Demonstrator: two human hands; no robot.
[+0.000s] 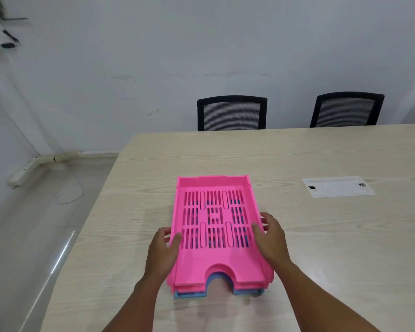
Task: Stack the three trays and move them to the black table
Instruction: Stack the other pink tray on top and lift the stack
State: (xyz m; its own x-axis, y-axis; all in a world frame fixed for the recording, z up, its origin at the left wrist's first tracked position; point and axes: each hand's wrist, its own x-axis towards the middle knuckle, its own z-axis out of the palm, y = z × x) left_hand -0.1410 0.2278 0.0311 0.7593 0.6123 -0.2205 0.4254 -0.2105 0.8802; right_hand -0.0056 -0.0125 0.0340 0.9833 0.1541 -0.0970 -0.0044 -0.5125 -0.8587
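Pink tray [216, 219] nested on blue tray [189, 294]; left hand [164, 250], right hand [271, 238] clasp its sides

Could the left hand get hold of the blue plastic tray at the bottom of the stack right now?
Probably yes. The left hand grips the stack's left side, and the blue plastic tray peeks out beneath the pink slotted plastic trays, with bare light wooden table beside it.

Blue tray [247, 291] mostly hidden beneath pink trays [213, 219]
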